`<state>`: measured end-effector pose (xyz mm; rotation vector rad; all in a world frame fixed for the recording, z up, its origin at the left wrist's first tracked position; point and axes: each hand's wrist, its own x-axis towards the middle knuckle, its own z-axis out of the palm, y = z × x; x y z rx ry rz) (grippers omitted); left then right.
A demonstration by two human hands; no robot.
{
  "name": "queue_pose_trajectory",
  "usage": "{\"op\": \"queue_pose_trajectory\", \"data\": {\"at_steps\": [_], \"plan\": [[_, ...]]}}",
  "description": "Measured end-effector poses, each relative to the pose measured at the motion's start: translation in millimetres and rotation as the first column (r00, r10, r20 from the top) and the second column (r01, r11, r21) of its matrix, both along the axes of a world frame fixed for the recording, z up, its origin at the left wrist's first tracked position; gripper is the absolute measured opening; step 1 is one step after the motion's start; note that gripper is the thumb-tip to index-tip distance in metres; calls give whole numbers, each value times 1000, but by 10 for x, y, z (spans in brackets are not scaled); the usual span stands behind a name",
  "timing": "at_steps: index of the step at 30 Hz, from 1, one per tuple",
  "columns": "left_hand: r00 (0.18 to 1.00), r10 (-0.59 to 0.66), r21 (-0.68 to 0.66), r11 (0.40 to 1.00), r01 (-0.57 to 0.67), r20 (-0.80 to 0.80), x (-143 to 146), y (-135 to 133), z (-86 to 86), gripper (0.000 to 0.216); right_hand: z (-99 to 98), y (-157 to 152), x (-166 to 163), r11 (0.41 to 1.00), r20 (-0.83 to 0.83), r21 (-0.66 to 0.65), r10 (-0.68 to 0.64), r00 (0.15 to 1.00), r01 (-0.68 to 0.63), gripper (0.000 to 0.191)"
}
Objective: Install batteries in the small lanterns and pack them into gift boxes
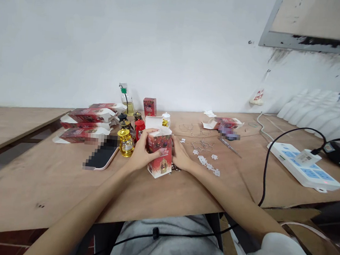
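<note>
A small red printed carton (161,154) stands upright on the wooden table (49,180), its white top flap open. My left hand (142,152) wraps the carton's left side, with the thumb across its front. My right hand (181,155) presses against the carton's right side. Just left of the carton stand little lanterns: a gold one (126,142), a red one (139,127) and dark ones behind. Small white tags (208,164) and thin wire hooks (201,145) lie to the right of my right hand.
Flat red cartons (89,120) are stacked at the back left, beside a phone (103,156). A closed red box (149,106) and a bottle (126,99) stand by the wall. Scissors (229,145), a white power strip (305,166) and a black cable (266,167) lie on the right.
</note>
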<state>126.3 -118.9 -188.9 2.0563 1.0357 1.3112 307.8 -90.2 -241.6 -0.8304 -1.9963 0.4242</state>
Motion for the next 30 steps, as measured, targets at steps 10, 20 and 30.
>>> {"op": "queue_pose_trajectory", "data": {"at_steps": [10, 20, 30], "plan": [[999, 31, 76, 997, -28, -39, 24, -28, 0, 64, -11, -3, 7, 998, -98, -54, 23, 995, -28, 70], [989, 96, 158, 984, -77, -113, 59, -95, 41, 65, -7, -15, 16, 999, -107, -36, 21, 994, -25, 69], [978, 73, 189, 981, -36, -193, 81, -121, 30, 61, -89, 43, 15, 997, -98, 83, 4, 995, 4, 67]]}}
